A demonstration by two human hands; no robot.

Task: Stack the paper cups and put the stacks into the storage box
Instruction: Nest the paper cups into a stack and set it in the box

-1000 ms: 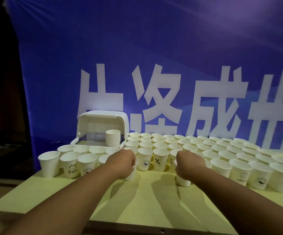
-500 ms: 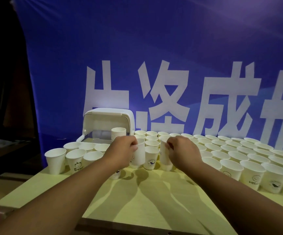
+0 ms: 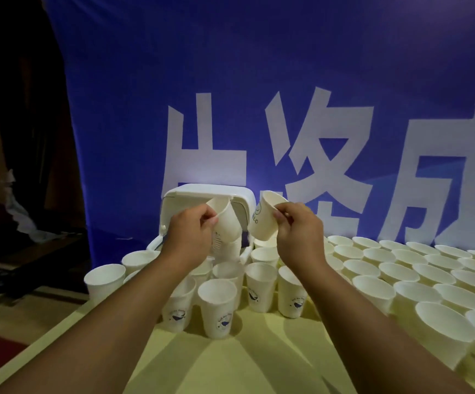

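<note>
White paper cups (image 3: pixel 219 308) with blue prints, white storage box (image 3: pixel 202 191), blue banner (image 3: pixel 259 66), yellow table (image 3: pixel 230 365).

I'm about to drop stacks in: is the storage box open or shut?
Open: the white lid stands raised upright at the back of the box.

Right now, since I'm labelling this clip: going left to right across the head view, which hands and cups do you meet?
leftmost standing cup → left hand → left-held cup, tilted → right-held cup, tilted → right hand → rows of standing cups
</note>
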